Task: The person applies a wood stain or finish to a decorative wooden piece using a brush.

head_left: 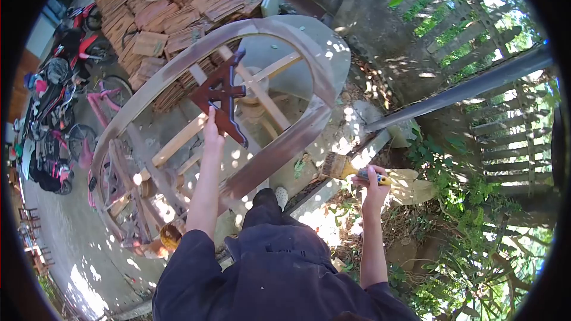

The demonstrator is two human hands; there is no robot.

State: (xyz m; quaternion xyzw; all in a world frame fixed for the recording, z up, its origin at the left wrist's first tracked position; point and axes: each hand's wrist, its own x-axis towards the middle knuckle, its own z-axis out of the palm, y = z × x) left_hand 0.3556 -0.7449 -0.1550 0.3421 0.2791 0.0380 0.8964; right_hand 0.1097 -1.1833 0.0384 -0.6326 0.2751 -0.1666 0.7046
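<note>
Two hands are busy at once, and that split is where trouble could start. The left hand [212, 128] reaches up with its grip closed on the lower edge of a dark brown carved wooden piece [223, 96], held upright against the pale crossbars inside a large arched wooden frame [279, 92]. The right hand [373, 181] is out to the side, well apart from the frame, fingers wrapped round the yellow-and-blue handle of a wide paintbrush [345, 169] whose bristles point back toward the arch. The carved piece is gripped only at one thin edge, so I judge it could twist or slip out, most of all if its dark coat is wet; whether it is wet cannot be told from this view. A fall would take it down through the open frame onto the concrete floor [77, 244] or against the crossbars, chipping its points. Bristles carrying stain could drip onto the dark trousers [279, 261] or the greenery [458, 202] below the brush, or smear the paler rim of the arch on a swing back. Footing is another risk: a slab edge and loose debris lie near the shoe [281, 197]. Stacked roof tiles [172, 6] and parked bicycles [53, 113] stand behind and to the left, clear of both hands.
</note>
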